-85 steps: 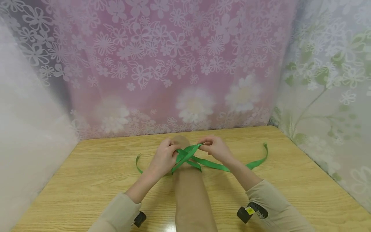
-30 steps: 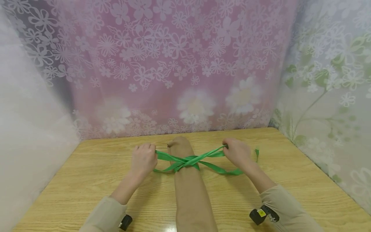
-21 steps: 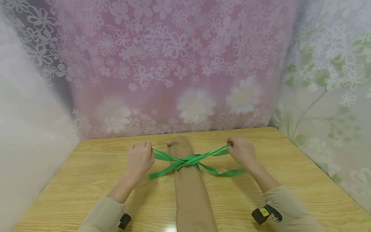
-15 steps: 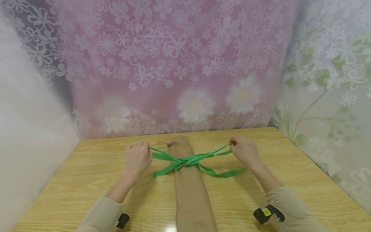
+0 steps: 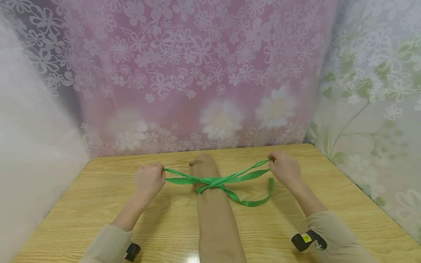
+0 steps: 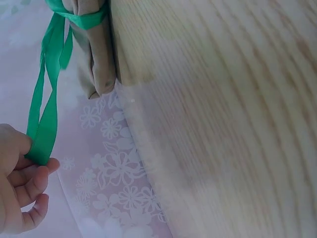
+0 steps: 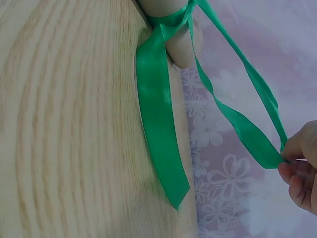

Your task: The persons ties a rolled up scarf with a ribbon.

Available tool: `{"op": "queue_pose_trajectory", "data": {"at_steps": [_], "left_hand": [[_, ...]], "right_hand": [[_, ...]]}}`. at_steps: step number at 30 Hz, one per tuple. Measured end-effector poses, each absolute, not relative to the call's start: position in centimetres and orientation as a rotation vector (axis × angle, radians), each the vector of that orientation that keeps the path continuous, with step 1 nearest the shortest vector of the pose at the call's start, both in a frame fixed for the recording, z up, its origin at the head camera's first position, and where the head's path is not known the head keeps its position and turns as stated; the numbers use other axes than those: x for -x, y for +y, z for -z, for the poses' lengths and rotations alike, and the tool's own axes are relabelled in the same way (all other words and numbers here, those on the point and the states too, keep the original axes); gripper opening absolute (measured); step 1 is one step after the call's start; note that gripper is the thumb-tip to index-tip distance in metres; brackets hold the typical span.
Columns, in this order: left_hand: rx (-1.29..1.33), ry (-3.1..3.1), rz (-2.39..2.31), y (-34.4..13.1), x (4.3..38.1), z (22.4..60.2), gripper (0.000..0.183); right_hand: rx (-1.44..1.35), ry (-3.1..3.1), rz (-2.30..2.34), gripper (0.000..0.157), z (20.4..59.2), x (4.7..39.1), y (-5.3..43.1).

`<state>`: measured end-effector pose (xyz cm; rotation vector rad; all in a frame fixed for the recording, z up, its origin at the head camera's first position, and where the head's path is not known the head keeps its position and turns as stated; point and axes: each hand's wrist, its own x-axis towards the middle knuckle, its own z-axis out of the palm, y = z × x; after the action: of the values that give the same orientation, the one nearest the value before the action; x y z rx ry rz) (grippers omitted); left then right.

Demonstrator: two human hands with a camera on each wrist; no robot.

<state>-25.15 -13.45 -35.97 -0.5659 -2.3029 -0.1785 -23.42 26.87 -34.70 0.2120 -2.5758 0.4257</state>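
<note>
A long roll of brown cloth (image 5: 218, 223) lies lengthwise on the table, with a green ribbon (image 5: 215, 182) tied round it near its far end. On the left my left hand (image 5: 149, 180) pinches the end of one ribbon loop (image 6: 45, 141) between thumb and fingers. My right hand (image 5: 285, 168) pinches a second, longer loop (image 7: 252, 141) on the other side. Both loops stretch outward from the crossing on top of the roll. One loose ribbon tail (image 7: 158, 109) curves down at the right; a short tail (image 6: 66, 52) hangs beside the roll at the left.
The wood-grain table (image 5: 98, 208) ends at a pink floral curtain (image 5: 184, 73) behind. A pale curtain (image 5: 36, 138) stands at the left, a leafy one (image 5: 371, 120) at the right. Black cameras (image 5: 302, 241) are strapped at both wrists.
From close together over the roll, both hands have moved apart, drawing the loops out sideways. The left tail has shortened to a stub by the roll; the right tail's end has shifted inward.
</note>
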Motion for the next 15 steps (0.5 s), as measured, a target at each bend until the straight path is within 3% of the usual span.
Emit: {"op": "queue_pose_trajectory", "data": {"at_steps": [15], "left_hand": [[0.490,-2.424,0.314,-15.5,25.0,35.8,0.009]], "right_hand": [[-0.203,-2.530,-0.373,0.013,34.9,22.7,29.3]]}}
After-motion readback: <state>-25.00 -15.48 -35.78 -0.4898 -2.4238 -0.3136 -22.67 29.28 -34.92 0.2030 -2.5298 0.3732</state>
